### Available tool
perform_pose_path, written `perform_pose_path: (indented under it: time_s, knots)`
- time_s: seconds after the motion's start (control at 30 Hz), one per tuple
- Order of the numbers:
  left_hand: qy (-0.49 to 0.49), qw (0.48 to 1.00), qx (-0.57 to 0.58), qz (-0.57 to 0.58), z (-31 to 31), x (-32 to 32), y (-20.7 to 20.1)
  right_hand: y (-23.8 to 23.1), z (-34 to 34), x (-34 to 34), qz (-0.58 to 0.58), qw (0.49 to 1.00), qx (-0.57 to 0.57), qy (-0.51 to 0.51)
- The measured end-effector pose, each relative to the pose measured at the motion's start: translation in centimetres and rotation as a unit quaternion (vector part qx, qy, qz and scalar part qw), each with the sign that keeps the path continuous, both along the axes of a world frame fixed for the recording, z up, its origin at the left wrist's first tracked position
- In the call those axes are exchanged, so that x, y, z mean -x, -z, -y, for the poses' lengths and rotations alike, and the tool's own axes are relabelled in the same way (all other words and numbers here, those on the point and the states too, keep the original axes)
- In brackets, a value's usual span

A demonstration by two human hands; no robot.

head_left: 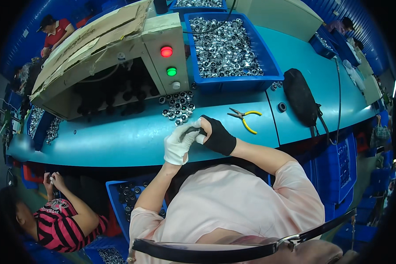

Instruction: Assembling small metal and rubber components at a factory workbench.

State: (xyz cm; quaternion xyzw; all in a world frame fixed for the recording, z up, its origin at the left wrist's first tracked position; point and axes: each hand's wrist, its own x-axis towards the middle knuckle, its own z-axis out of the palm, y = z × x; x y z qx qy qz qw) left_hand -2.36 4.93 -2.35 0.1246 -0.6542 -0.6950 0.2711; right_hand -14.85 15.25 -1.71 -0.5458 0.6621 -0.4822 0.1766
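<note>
My left hand [177,146] wears a white glove, and its fingers are closed. It meets my right hand [217,137], in a black fingerless glove with white wraps on the fingertips, over the near part of the blue-green table [119,141]. The fingers of both hands are pressed together around something small and dark, mostly hidden, whose kind I cannot make out. Just beyond them lies a small heap of shiny round metal parts [179,107] with dark centres. Pliers [246,118] with yellow handles lie to the right of my right hand, apart from it.
A beige machine housing [163,31] with a red and a green lamp stands far left. Beside it, a blue bin [268,61] brims with metal parts. A black pouch [300,94] and a dark ring [281,107] lie right. A co-worker [68,215] sits at left.
</note>
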Motion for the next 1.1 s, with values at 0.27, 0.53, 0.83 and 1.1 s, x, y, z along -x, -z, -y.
perform_pose_path:
  time_s: [0.27,0.53,0.83,1.1]
  knots:
    - [0.043,0.996,-0.082,0.002,0.8,-0.3,1.4,-1.4,0.1,0.2,0.058,0.998,-0.004,-0.035]
    - [0.035,0.999,-0.017,0.030,0.7,-1.0,0.7,-0.3,0.3,0.0,0.111,0.994,-0.001,-0.005]
    - [0.000,0.997,-0.054,0.058,-0.6,-1.8,-0.3,-0.2,0.3,-0.7,0.124,0.992,-0.023,0.013]
    - [-0.001,0.991,-0.121,0.053,1.1,-1.0,0.9,1.0,0.9,0.3,0.179,0.983,-0.049,-0.006]
